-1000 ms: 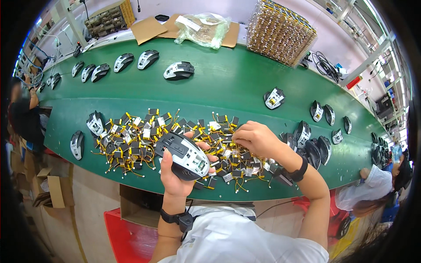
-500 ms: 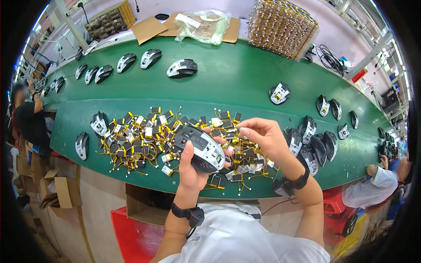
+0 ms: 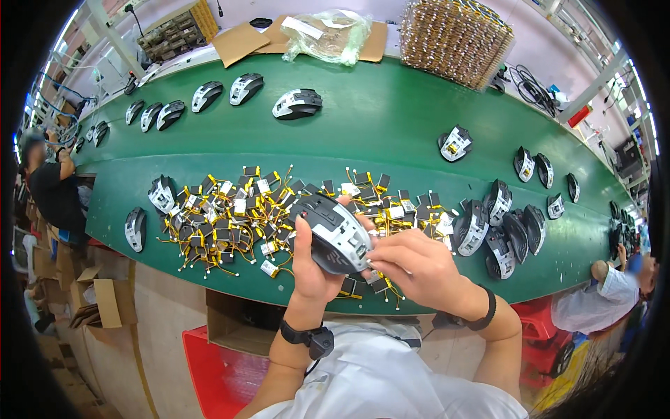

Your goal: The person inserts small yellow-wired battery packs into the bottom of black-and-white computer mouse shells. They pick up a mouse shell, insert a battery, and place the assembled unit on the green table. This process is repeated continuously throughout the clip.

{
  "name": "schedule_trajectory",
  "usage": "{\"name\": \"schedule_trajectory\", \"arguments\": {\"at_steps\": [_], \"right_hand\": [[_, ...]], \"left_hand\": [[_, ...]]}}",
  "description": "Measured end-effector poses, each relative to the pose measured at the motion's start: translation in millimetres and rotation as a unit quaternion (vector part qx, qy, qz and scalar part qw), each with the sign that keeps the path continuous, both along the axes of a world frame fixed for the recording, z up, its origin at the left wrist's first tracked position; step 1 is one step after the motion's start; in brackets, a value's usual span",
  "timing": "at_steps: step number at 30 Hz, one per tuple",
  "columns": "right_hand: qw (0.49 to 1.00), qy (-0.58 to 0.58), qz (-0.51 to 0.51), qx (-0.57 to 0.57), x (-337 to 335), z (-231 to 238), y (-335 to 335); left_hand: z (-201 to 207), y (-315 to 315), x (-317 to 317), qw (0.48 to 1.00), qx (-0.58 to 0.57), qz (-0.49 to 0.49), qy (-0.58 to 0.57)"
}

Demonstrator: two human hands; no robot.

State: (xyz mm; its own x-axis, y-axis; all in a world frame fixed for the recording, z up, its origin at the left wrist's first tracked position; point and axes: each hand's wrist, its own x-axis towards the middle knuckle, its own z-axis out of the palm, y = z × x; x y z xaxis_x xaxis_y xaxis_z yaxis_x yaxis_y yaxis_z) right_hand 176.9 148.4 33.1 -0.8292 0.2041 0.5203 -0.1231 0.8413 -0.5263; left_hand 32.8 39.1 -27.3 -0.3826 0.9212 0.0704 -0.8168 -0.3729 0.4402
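Note:
My left hand (image 3: 312,272) is wrapped around a black and white computer mouse (image 3: 336,236), thumb along one side and fingers curled round the other. The mouse is tilted, with an open recess in its white part. At its lower right edge, the fingertips of my right hand (image 3: 426,269) are pinched together, touching or very close to the shell. Whatever they hold, if anything, is hidden. Beneath and around both hands spreads a pile of small battery packs (image 3: 222,230), black and silver with yellow tape and thin wires ending in white plugs.
Several mice (image 3: 469,229) cluster right of the pile; others (image 3: 246,89) stand along the back of the green table (image 3: 377,119). Behind are a plastic bag (image 3: 328,38) on cardboard and a tall stack of wired parts (image 3: 457,42). A red bin (image 3: 209,377) stands below. Other people work at both sides.
My right hand has come down and left from above the battery pile to the mouse's lower edge. My left hand still holds the mouse. The whole view has shifted slightly.

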Motion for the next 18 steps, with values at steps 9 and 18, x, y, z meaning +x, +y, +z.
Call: {"name": "schedule_trajectory", "arguments": {"at_steps": [9, 18], "right_hand": [[1.0, -0.011, -0.012, -0.023, 8, 3, -5], [0.998, -0.016, 0.019, 0.052, 11, 4, -8]], "left_hand": [[-2, 3, 8, 0.997, -0.035, 0.05, 0.051], [6, 0, 14, 0.995, -0.066, 0.043, 0.057]]}}
